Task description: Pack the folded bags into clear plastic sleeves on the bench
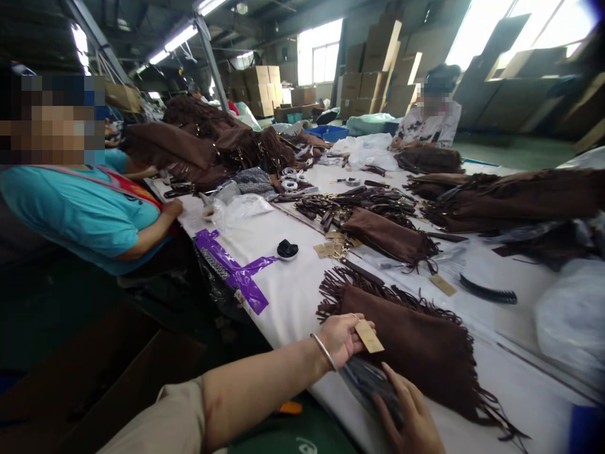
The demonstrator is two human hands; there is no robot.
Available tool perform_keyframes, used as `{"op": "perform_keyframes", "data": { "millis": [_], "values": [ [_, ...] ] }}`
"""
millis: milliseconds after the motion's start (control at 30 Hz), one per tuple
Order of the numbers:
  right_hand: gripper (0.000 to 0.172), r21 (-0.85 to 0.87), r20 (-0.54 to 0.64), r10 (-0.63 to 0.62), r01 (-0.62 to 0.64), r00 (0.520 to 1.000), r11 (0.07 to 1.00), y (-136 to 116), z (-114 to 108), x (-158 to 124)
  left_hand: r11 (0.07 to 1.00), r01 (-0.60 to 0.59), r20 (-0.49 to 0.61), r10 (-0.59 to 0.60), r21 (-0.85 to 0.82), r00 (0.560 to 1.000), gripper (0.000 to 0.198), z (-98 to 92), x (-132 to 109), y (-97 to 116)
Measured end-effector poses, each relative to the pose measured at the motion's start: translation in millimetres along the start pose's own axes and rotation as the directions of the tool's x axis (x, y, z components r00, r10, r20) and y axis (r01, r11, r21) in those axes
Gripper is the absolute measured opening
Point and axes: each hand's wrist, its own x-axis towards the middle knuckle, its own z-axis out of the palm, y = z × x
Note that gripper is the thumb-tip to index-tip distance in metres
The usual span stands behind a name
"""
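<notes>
The person's left forearm is slanting in from the near left, beige sleeve (174,413) pushed up and a bangle (324,352) circling the wrist. The left hand (341,340) is turning its palm partly upward, its fingers curling and grasping one end of a tan tag (370,337). The right hand (418,419) is sitting lower and nearer, its fingers spreading at a dark packet (366,386); blur is hiding whether they are gripping it.

The tag is hanging out over the near-left part of a fringed brown piece (420,337), its long axis running from far left to near right and its free end pointing near right. The brown piece is lying flat on the near part of the white-covered table (302,290), its long axis running the same way.

The tag is showing a plain, card-like rectangle with small, unreadable marks. The brown piece is looking matte and soft, with thin strips fringing its far-left and right edges and trailing toward the near right. The packet is appearing dark and slightly glossy.
</notes>
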Motion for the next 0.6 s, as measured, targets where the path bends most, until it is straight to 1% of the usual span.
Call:
{"op": "perform_keyframes", "data": {
  "millis": [67, 100, 167, 233, 300, 367, 433, 500, 567, 600],
  "values": [
    [0.062, -0.068, -0.089, -0.037, 0.031, 0.995, 0.997, -10, -11, 5, 0.999, 0.025, 0.03, -0.026, 0.027, 0.999, 0.022, 11.5, 2, -4],
    [0.065, -0.101, -0.11, -0.064, 0.053, 0.992, 0.994, -16, -15, 9, 0.998, 0.043, 0.055, -0.045, 0.049, 0.997, 0.024, 15.3, 2, -4],
    [0.071, -0.165, -0.106, -0.118, 0.1, 0.987, 0.981, -25, -20, 20, 0.989, 0.093, 0.099, -0.105, 0.119, 0.989, 0.027, 18.4, -3, -3],
    [0.076, -0.229, -0.077, -0.145, 0.124, 0.986, 0.966, -30, -18, 30, 0.967, 0.131, 0.111, -0.158, 0.217, 0.981, 0.026, 14.5, -11, 0],
    [0.085, -0.286, -0.037, -0.163, 0.146, 0.986, 0.947, -32, -10, 35, 0.938, 0.108, 0.107, -0.151, 0.329, 0.983, 0.03, 2.4, -21, 5],
    [0.092, -0.329, 0.02, -0.181, 0.177, 0.983, 0.927, -33, 0, 37, 0.892, 0.03, 0.078, -0.073, 0.452, 0.994, 0.041, -17.3, -33, 12],
    [0.087, -0.35, 0.075, -0.172, 0.187, 0.982, 0.918, -36, 9, 38, 0.831, -0.016, 0.018, 0.007, 0.556, 1.0, 0.053, -41.2, -44, 18],
    [0.081, -0.35, 0.104, -0.121, 0.15, 0.987, 0.925, -38, 15, 41, 0.798, 0.011, -0.061, 0.033, 0.602, 0.998, 0.06, -64.3, -51, 21],
    [0.079, -0.377, 0.095, -0.075, 0.106, 0.993, 0.92, -38, 20, 47, 0.811, 0.062, -0.114, 0.005, 0.581, 0.993, 0.063, -82.1, -53, 18],
    [0.08, -0.406, 0.08, -0.065, 0.093, 0.995, 0.909, -37, 22, 50, 0.83, 0.08, -0.121, -0.016, 0.552, 0.993, 0.063, -88.1, -52, 14]
  ]
}}
